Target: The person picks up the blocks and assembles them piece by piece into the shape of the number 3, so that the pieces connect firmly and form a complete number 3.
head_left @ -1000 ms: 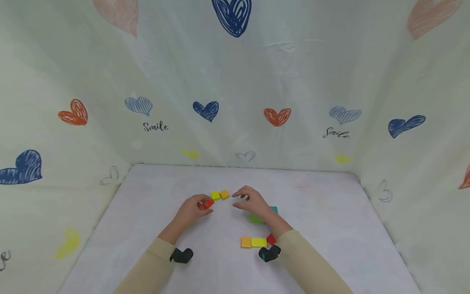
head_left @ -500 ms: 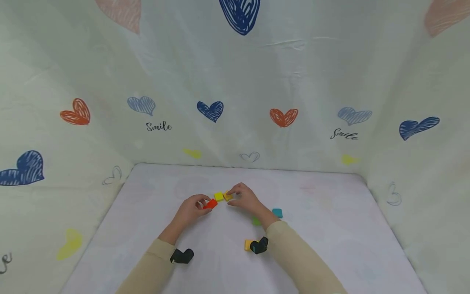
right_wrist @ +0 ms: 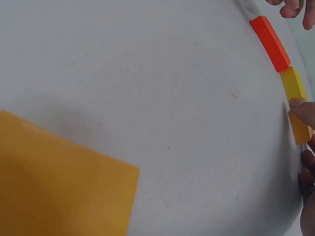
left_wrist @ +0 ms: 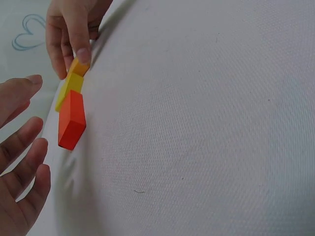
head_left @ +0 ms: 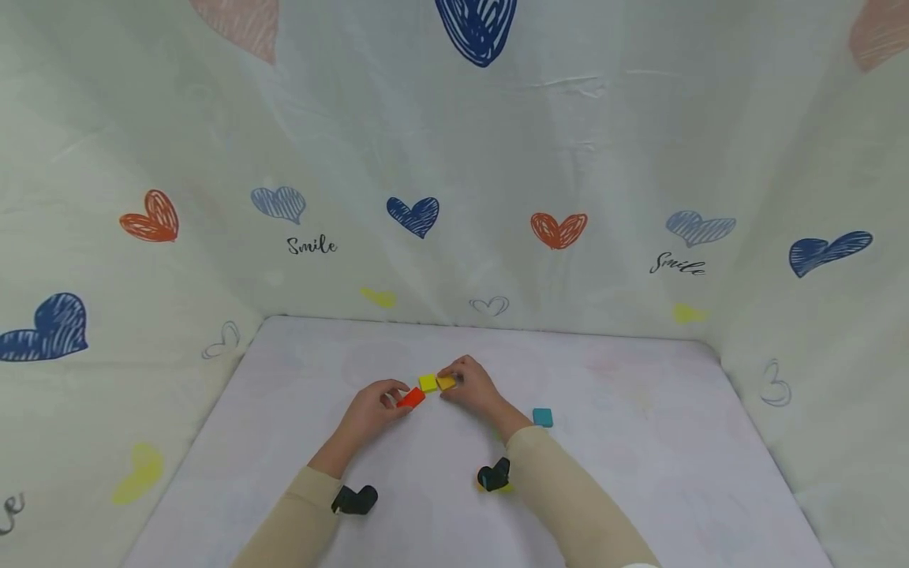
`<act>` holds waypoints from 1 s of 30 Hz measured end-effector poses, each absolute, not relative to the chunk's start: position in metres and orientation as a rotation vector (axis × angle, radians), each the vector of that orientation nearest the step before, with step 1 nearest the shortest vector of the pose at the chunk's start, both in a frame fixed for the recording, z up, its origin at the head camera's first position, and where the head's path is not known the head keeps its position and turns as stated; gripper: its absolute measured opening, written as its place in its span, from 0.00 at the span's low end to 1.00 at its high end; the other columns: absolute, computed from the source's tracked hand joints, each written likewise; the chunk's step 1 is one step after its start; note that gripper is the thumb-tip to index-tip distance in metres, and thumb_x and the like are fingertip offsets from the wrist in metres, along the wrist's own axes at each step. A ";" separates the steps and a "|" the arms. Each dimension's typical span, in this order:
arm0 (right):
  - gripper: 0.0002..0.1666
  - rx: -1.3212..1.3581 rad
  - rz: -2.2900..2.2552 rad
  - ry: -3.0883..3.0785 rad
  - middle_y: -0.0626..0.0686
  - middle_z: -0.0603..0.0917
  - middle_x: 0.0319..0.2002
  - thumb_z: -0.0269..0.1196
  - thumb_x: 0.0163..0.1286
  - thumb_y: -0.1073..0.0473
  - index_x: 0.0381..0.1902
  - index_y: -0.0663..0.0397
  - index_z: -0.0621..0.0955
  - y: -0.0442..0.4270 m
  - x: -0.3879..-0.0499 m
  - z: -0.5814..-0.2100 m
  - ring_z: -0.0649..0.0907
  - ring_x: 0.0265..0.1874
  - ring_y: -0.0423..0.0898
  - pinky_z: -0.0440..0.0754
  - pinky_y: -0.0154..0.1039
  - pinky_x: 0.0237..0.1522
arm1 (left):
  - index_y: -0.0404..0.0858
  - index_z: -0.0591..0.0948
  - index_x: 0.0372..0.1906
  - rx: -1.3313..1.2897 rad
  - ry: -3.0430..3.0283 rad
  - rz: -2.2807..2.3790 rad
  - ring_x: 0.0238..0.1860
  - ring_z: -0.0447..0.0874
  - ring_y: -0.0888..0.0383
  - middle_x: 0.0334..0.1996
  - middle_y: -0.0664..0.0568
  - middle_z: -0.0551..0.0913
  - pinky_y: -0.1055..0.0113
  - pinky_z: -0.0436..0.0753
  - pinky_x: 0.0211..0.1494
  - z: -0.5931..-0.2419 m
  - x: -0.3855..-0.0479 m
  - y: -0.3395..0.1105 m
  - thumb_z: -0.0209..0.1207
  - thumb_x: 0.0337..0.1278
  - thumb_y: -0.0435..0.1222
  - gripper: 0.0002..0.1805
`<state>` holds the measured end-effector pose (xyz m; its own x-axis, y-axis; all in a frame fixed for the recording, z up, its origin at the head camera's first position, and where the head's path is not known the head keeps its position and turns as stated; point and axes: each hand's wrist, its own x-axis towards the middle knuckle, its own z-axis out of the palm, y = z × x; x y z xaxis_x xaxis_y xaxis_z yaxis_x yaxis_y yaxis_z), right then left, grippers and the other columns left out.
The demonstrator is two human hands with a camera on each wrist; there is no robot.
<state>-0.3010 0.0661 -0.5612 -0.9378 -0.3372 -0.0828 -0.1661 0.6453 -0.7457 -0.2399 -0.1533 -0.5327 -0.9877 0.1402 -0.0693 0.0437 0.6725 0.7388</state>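
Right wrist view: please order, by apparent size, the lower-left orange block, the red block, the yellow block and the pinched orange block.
1. Lower-left orange block (nearest, partly cut off)
2. Red block
Unsure: yellow block, pinched orange block; both partly hidden

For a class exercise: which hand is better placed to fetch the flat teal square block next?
Likely the right hand: the teal block lies near its sleeve, though it pinches the orange rectangular block. The left hand is free but farther.
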 end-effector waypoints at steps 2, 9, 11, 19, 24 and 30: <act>0.18 -0.401 -1.169 2.656 0.48 0.75 0.45 0.73 0.58 0.60 0.47 0.49 0.85 0.067 -0.300 -0.562 0.75 0.47 0.47 0.75 0.43 0.55 | 0.39 0.83 0.46 0.157 2.771 1.209 0.31 0.74 0.58 0.31 0.56 0.79 0.66 0.76 0.35 -0.533 -0.239 -0.152 0.72 0.49 0.34 0.17; 0.17 -0.415 -1.122 2.708 0.46 0.77 0.42 0.73 0.58 0.59 0.47 0.48 0.85 0.070 -0.299 -0.561 0.75 0.43 0.45 0.76 0.41 0.51 | 0.39 0.83 0.45 0.172 2.777 1.224 0.31 0.74 0.58 0.31 0.55 0.79 0.65 0.76 0.35 -0.533 -0.236 -0.147 0.72 0.49 0.34 0.16; 0.16 -0.421 -1.111 2.718 0.46 0.76 0.41 0.73 0.59 0.58 0.46 0.48 0.85 0.072 -0.299 -0.561 0.74 0.41 0.45 0.76 0.40 0.48 | 0.39 0.83 0.45 0.184 2.777 1.233 0.32 0.74 0.57 0.32 0.55 0.79 0.65 0.76 0.35 -0.532 -0.235 -0.145 0.72 0.49 0.34 0.16; 0.15 -0.438 -1.125 2.682 0.45 0.75 0.37 0.72 0.59 0.59 0.46 0.49 0.85 0.082 -0.291 -0.553 0.73 0.37 0.45 0.74 0.38 0.41 | 0.39 0.83 0.46 0.196 2.750 1.229 0.34 0.74 0.57 0.34 0.54 0.79 0.66 0.77 0.36 -0.529 -0.234 -0.137 0.71 0.50 0.35 0.16; 0.16 -0.442 -1.123 2.659 0.46 0.75 0.37 0.71 0.60 0.59 0.47 0.49 0.84 0.090 -0.287 -0.551 0.73 0.38 0.45 0.74 0.38 0.41 | 0.38 0.83 0.48 0.206 2.741 1.223 0.37 0.74 0.55 0.40 0.52 0.80 0.61 0.78 0.41 -0.529 -0.232 -0.131 0.72 0.50 0.36 0.18; 0.18 -0.482 -1.145 2.658 0.45 0.75 0.36 0.71 0.61 0.57 0.50 0.49 0.84 0.106 -0.286 -0.553 0.74 0.36 0.43 0.75 0.36 0.39 | 0.40 0.83 0.47 0.293 2.748 1.212 0.42 0.76 0.54 0.39 0.53 0.80 0.57 0.78 0.48 -0.527 -0.231 -0.122 0.71 0.51 0.36 0.17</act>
<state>-0.2863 0.1062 -0.5530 -0.9251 -0.3748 -0.0602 -0.2137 0.6453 -0.7335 -0.2312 -0.1216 -0.5275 -0.9737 0.2253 -0.0344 0.1265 0.6598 0.7407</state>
